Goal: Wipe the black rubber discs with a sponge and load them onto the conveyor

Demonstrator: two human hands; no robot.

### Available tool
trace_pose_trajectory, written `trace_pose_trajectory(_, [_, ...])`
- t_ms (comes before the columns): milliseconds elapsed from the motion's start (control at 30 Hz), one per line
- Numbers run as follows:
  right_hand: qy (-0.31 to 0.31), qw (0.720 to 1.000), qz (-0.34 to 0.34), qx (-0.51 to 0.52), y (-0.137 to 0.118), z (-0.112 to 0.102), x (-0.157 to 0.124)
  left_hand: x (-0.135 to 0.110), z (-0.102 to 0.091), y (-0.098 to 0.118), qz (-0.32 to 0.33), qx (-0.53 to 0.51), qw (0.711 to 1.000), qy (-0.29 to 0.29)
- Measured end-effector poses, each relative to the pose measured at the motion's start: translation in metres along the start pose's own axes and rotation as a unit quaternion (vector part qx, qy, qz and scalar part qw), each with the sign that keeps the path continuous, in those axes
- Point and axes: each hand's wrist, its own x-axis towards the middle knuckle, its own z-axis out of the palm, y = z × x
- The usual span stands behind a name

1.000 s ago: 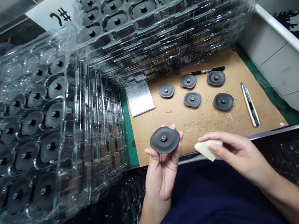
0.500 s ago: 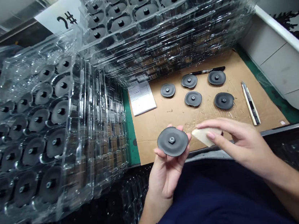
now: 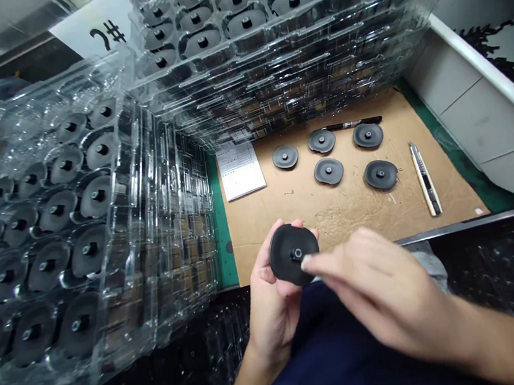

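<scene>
One black disc (image 3: 290,257) with a small central nut, tilted, just above the near edge of a cardboard sheet (image 3: 358,217). Cupped from below by the left hand (image 3: 270,303), left fingers (image 3: 262,273) curled and spread around the rim. Right hand (image 3: 381,289) directly beside and over the disc, right fingers (image 3: 336,270) loosely together and reaching toward the nut (motion blur: touching or just beside it, cannot tell; any pinch also cannot be told).

On the cardboard, five more black discs (image 3: 328,171) lying flat, nuts up, in two loose rows. Behind them, a black marker (image 3: 354,123); to the right, a utility knife (image 3: 425,179) with a cream handle; to the left, a printed paper form (image 3: 240,169). Green mat (image 3: 222,240) showing along the cardboard's edge. Clear plastic trays (image 3: 62,210) stacked on edge to the left, further stacked trays (image 3: 267,47) ahead, pockets filled with black discs. Handwritten "2#" sign (image 3: 99,34) at the junction of the stacks.
</scene>
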Motion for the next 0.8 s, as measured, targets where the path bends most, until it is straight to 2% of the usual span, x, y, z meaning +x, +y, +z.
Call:
trace_pose_trajectory(100, [-0.038,0.994,0.021,0.102,-0.007,-0.001,-0.010,-0.001,0.003,0.000,-0.001,-0.020,1.000,-0.005])
trace_pose_trajectory(167, [0.000,0.990,0.071,0.125,-0.001,-0.004,-0.016,-0.001,0.004,0.000,0.008,-0.028,1.000,-0.006])
trace_pose_trajectory(267, [0.078,0.974,0.182,0.106,0.017,-0.008,-0.024,0.000,0.006,0.000,0.011,-0.031,0.999,-0.002])
trace_pose_trajectory(367, [0.105,0.961,0.245,0.079,0.026,-0.010,-0.021,0.000,0.006,-0.003,0.000,-0.029,1.000,0.001])
trace_pose_trajectory(433, [0.106,0.970,0.210,0.056,0.021,-0.008,-0.013,-0.001,0.005,-0.006,-0.007,-0.023,1.000,0.002])
trace_pose_trajectory(567, [0.086,0.996,0.018,0.008,0.000,0.006,0.006,-0.004,0.002,-0.011,-0.034,-0.010,0.999,0.004])
trace_pose_trajectory(633, [0.053,0.998,-0.040,0.012,-0.005,0.013,0.012,-0.005,0.001,-0.011,-0.045,-0.009,0.999,0.009])
trace_pose_trajectory(733, [-0.026,0.998,-0.048,0.028,-0.003,0.018,0.020,-0.006,0.001,-0.011,-0.047,-0.009,0.998,0.028])
trace_pose_trajectory(800, [-0.017,0.999,-0.040,0.001,0.000,0.018,0.025,-0.006,0.004,-0.013,-0.056,0.004,0.998,0.043])
